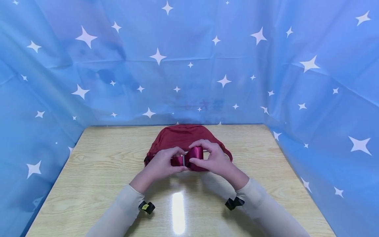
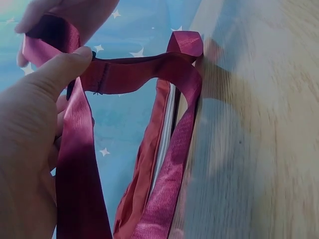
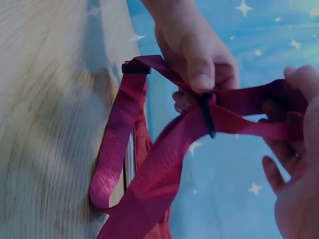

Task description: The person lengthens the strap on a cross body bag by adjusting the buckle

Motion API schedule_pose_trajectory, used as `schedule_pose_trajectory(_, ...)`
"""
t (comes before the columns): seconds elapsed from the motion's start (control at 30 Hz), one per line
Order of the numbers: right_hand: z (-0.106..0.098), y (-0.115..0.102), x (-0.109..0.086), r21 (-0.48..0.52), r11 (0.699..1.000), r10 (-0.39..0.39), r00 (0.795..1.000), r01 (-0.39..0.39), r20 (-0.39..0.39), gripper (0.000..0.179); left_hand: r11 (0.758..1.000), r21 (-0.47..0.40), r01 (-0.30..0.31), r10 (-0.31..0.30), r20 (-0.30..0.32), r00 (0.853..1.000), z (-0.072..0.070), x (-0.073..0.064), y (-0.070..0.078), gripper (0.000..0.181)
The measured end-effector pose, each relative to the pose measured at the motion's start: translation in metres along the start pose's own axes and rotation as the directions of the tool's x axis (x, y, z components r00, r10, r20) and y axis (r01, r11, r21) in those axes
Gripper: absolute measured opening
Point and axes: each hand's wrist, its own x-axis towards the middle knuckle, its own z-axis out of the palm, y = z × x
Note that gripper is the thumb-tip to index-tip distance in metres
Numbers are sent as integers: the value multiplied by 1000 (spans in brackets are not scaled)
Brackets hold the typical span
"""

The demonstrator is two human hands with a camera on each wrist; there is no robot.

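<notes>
A dark red fabric bag [image 1: 183, 134] lies at the far middle of the table. In front of it, both hands hold up its shiny wine-red strap [image 3: 154, 174]. My left hand [image 1: 162, 163] pinches the strap between thumb and fingers, right beside a black slider buckle [image 3: 207, 115]. My right hand [image 1: 218, 160] grips the loop of strap [image 1: 196, 152] that comes out of the slider, thumb below and fingers above in the head view. A second black slider [image 3: 136, 68] sits on another stretch of the strap. A pale zipper [image 2: 168, 117] shows along the bag.
The light wooden table [image 1: 97, 171] reaches back to a blue curtain [image 1: 189, 82] with white stars, which also hangs at both sides. A small black device [image 1: 146, 207] is worn on the left wrist, another [image 1: 234, 203] on the right.
</notes>
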Motion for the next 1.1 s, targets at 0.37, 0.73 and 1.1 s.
schedule_pose_trajectory(0.37,-19,5,-4,92,994,60,997,-64,48,37,999,28,42,-41,-8,999,-8,-8,-6,44)
schedule_pose_trajectory(0.73,-9,-13,7,-480,874,41,971,79,235,50,999,52,17,-18,5,1000,-9,-8,-4,45)
schedule_pose_trajectory(1.1,-6,-9,2,-342,937,111,988,-68,108,36,998,58,24,-24,-3,1000,-11,-8,-6,45)
